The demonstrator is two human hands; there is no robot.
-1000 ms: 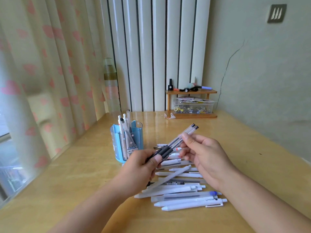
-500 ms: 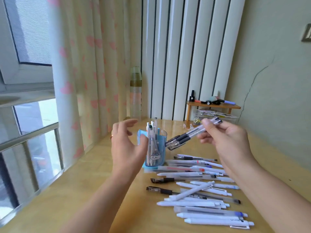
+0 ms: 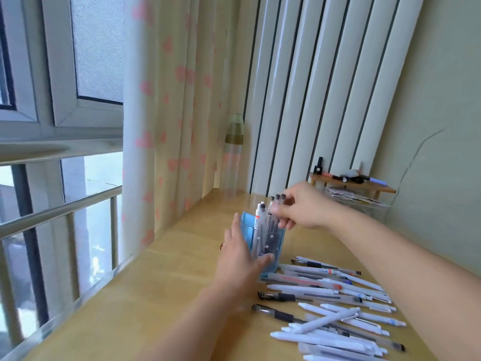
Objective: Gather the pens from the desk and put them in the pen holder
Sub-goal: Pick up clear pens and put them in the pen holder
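The blue pen holder, standing near the desk's left edge, is steadied by the left hand, whose fingers are wrapped round its wall. A bundle of dark-capped pens is pinched in the right hand, tips already inside the holder. The bundle should be lowered vertically and released only once seated; the loose pens remain toward the desk's right edge.

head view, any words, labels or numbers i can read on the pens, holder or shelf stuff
None can be read.
Pens on the desk: dark print on some barrels, too blurred.
White pen in the pen holder: red and dark marks, too small.
Papers under the shelf: blurred.
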